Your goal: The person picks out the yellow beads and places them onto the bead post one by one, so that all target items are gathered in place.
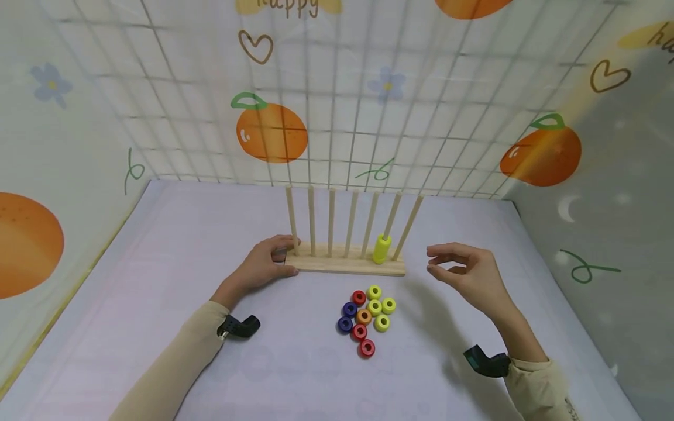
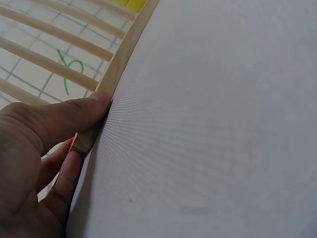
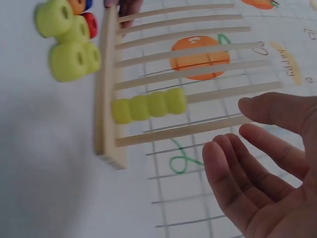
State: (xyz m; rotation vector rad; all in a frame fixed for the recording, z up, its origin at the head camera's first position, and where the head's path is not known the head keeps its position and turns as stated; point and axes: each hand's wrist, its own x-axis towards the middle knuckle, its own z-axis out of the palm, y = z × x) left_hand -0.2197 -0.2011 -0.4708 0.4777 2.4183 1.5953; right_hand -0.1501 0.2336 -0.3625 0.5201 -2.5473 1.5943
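A wooden peg rack [image 1: 337, 265] stands on the table with several upright rods. My left hand [image 1: 257, 264] grips its left end, and in the left wrist view the thumb [image 2: 74, 116] lies along the base's edge. Several yellow beads [image 3: 148, 105] are stacked on the second rod from the right, down at the base. To the right of the rack my right hand [image 1: 474, 278] hovers above the table, fingers loosely bent, thumb apart from them, holding nothing. In front of the rack lie loose beads: several yellow [image 1: 374, 307], three red [image 1: 359, 332], two blue [image 1: 344, 324] and one orange [image 1: 363, 316].
A white cloth covers the table [image 1: 284, 362]. Behind it rises a pale curtain [image 1: 337, 76] with printed oranges and a grid showing through. Black wrist cameras [image 1: 487, 361] sit on both forearms.
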